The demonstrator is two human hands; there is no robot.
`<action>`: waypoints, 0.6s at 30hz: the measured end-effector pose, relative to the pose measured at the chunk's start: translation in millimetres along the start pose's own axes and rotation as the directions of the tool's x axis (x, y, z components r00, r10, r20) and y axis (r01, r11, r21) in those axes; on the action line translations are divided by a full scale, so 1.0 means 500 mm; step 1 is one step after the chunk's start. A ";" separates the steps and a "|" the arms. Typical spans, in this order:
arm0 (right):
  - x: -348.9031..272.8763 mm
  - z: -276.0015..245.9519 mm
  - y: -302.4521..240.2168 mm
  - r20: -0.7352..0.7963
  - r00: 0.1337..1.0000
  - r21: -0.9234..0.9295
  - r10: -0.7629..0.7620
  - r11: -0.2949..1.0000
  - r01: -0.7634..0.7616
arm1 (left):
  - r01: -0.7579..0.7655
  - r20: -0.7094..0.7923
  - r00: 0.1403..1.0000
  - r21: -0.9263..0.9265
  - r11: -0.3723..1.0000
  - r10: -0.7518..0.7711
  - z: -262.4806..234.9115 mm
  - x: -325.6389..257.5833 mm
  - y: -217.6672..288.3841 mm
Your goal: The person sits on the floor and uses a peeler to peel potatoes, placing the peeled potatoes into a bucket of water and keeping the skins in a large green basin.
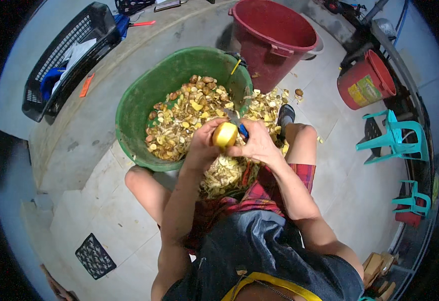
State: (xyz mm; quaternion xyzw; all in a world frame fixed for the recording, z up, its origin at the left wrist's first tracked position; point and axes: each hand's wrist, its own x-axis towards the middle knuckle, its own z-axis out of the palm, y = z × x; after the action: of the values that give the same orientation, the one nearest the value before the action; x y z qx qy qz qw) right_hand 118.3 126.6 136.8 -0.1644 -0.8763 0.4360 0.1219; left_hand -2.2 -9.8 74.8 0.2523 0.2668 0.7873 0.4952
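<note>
My left hand [203, 143] is closed around a yellow, rounded piece of produce [225, 135]. It looks peeled at least in part, and I cannot tell its kind. In my right hand [257, 140] is a knife with a blue handle [243, 131]. Its greyish blade [233, 117] points up and to the left, close by the produce. Both hands are over the near right rim of a large green tub [134, 95]. Peelings and pale cut pieces [179, 125] fill its bottom, with several brownish rounded pieces [207, 85] on top.
More peelings [224, 175] lie between my legs and on the floor beside my foot [285, 115]. Behind the tub stands a dark red bin [274, 30]. A red bucket [365, 83] and teal plastic stools [400, 138] are at right, a black crate [74, 55] on the ledge at left.
</note>
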 end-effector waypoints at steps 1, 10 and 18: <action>-0.002 0.003 0.008 0.018 1.000 -0.018 0.025 1.000 -0.025 | 0.020 0.017 1.000 -0.019 1.000 -0.020 0.004 -0.001 0.003; -0.004 0.020 0.018 -0.040 0.997 0.051 -0.064 0.996 0.066 | 0.037 0.021 0.999 -0.006 0.999 -0.037 0.015 -0.008 0.005; -0.012 0.039 0.017 -0.210 0.968 -0.335 -0.140 0.940 0.064 | -0.138 -0.110 0.985 -0.044 0.989 0.132 0.012 0.000 -0.014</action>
State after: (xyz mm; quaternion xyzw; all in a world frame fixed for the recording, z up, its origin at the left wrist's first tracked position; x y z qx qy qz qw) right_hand 118.2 114.9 117.8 -0.1859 -0.9234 0.2565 0.2167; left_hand 6.2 -6.2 74.8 0.2145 0.2550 0.8381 0.4319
